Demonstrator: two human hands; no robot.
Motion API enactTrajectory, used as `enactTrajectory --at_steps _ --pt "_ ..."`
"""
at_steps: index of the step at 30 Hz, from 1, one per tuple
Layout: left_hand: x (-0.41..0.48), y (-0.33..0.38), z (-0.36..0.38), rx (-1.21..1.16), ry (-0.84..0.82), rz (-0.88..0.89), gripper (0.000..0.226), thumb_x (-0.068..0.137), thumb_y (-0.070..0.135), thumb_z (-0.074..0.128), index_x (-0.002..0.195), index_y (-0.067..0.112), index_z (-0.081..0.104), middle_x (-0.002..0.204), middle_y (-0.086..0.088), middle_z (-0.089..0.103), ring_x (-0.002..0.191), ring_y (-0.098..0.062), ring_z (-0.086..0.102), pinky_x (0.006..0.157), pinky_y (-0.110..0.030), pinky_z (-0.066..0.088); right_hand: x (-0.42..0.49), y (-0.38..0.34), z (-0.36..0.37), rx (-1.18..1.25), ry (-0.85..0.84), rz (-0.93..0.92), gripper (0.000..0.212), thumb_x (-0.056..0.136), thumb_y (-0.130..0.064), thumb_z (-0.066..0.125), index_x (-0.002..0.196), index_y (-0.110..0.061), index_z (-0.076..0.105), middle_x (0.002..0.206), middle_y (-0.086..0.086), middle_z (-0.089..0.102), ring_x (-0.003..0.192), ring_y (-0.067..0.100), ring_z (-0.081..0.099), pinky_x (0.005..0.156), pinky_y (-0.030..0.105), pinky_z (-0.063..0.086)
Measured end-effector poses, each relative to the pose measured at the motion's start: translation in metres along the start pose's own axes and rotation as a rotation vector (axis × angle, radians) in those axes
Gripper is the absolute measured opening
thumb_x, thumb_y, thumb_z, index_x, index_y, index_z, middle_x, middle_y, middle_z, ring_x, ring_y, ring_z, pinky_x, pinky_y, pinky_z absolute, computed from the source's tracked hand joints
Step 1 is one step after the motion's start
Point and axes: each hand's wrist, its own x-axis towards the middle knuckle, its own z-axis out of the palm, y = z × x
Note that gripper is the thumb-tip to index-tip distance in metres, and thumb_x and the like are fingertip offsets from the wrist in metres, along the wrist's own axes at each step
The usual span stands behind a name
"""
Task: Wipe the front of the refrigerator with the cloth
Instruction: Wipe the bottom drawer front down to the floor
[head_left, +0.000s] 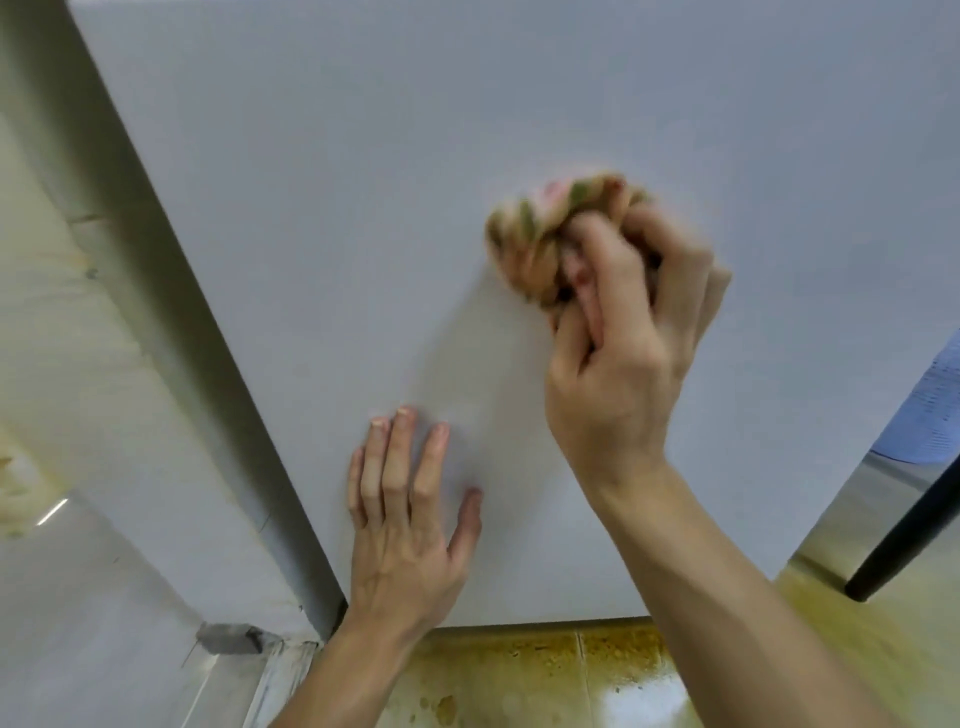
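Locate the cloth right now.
Head view, right of centre: the cloth is bunched in the right hand, pressed on the refrigerator front, above and right of the flat left hand.

No text, label, brand or number can be read. A pale blue object (930, 410) at the right edge carries faint rows of dark marks that look like lines of print — too blurred and too small to make out.
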Motion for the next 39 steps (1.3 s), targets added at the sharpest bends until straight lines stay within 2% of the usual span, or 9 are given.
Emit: enactTrajectory --at_steps 6,9,13,20,25,28,33,35,39 --pt "-0.008 -0.023 -0.005 0.021 -0.074 0.056 0.095 0.094 0.039 0.073 0.167 0.017 0.015 0.177 -0.007 0.002 0.164 -0.034 0.009 0.132 -0.049 0.012 -0.156 0.033 -0.028 -0.116 -0.409 -0.312 0.027 0.078 0.001 0.082 0.098 -0.017 0.082 0.124 0.004 0.056 0.11 0.026 0.053 0.089 0.041 0.044" --pt "-0.018 -0.034 -0.01 0.02 -0.124 0.085 0.102 0.091 0.041 0.075 0.168 0.016 0.012 0.177 -0.009 0.001 0.164 -0.035 0.007 0.133 -0.05 0.011 -0.177 0.042 -0.045 -0.056 -0.573 -0.329 0.029 0.085 -0.004 0.077 0.109 -0.021 0.076 0.127 0.003 0.054 0.114 0.025 0.053 0.091 0.04 0.045" --pt "-0.026 -0.044 -0.014 -0.007 -0.093 0.055 0.089 0.102 0.052 0.063 0.167 0.015 0.016 0.176 -0.011 0.006 0.163 -0.037 0.011 0.131 -0.053 0.017 -0.127 0.023 -0.036 0.014 -0.446 -0.239 0.016 0.099 -0.005 0.069 0.109 -0.009 0.081 0.126 0.008 0.057 0.107 0.027 0.056 0.091 0.038 0.05" --pt "-0.024 -0.056 -0.018 0.003 -0.068 0.028 0.096 0.096 0.049 0.074 0.164 0.012 0.018 0.175 -0.013 0.012 0.162 -0.037 0.014 0.131 -0.052 0.019 -0.013 -0.046 0.026 0.034 -0.022 -0.007 0.023 0.108 -0.016 0.06 0.117 -0.007 0.078 0.114 0.02 0.066 0.098 0.035 0.059 0.099 0.017 0.035" --pt "-0.031 -0.057 -0.02 -0.034 0.001 -0.017 0.104 0.096 0.047 0.074 0.167 0.013 0.006 0.172 -0.016 0.014 0.162 -0.037 0.014 0.128 -0.057 0.024 -0.08 -0.056 0.039 0.088 -0.132 -0.1 0.014 0.101 -0.012 0.07 0.11 -0.008 0.081 0.116 0.013 0.064 0.102 0.032 0.06 0.101 0.026 0.043" --pt "-0.038 -0.061 -0.023 -0.085 0.006 -0.043 0.11 0.095 0.043 0.076 0.167 0.011 0.0 0.176 -0.012 0.003 0.163 -0.036 0.011 0.129 -0.055 0.023 -0.159 -0.044 0.026 0.115 -0.367 -0.229 0.012 0.098 -0.008 0.073 0.106 -0.011 0.082 0.121 0.005 0.057 0.107 0.024 0.056 0.085 0.041 0.057" --pt "-0.051 -0.065 -0.028 -0.096 -0.052 -0.053 0.11 0.097 0.05 0.072 0.168 0.008 -0.002 0.175 -0.017 0.003 0.162 -0.042 0.014 0.128 -0.057 0.027 -0.193 -0.03 0.009 0.077 -0.58 -0.291 0.026 0.098 0.0 0.062 0.102 -0.017 0.081 0.119 0.002 0.062 0.106 0.022 0.058 0.076 0.041 0.055" --pt "-0.048 -0.068 -0.031 -0.1 -0.063 -0.086 0.112 0.097 0.056 0.07 0.167 0.006 -0.001 0.176 -0.017 0.003 0.162 -0.042 0.013 0.13 -0.053 0.022 -0.166 -0.039 0.011 0.089 -0.528 -0.262 0.025 0.092 0.004 0.069 0.103 -0.015 0.081 0.118 0.004 0.063 0.104 0.024 0.059 0.08 0.04 0.054" --pt "-0.031 -0.07 -0.035 -0.087 -0.085 -0.141 0.117 0.094 0.06 0.07 0.167 0.005 -0.003 0.176 -0.014 -0.001 0.163 -0.037 0.008 0.133 -0.043 0.013 -0.066 -0.065 0.04 0.118 -0.163 -0.1 0.015 0.101 -0.009 0.069 0.109 -0.013 0.082 0.118 0.009 0.067 0.103 0.026 0.055 0.09 0.033 0.049"
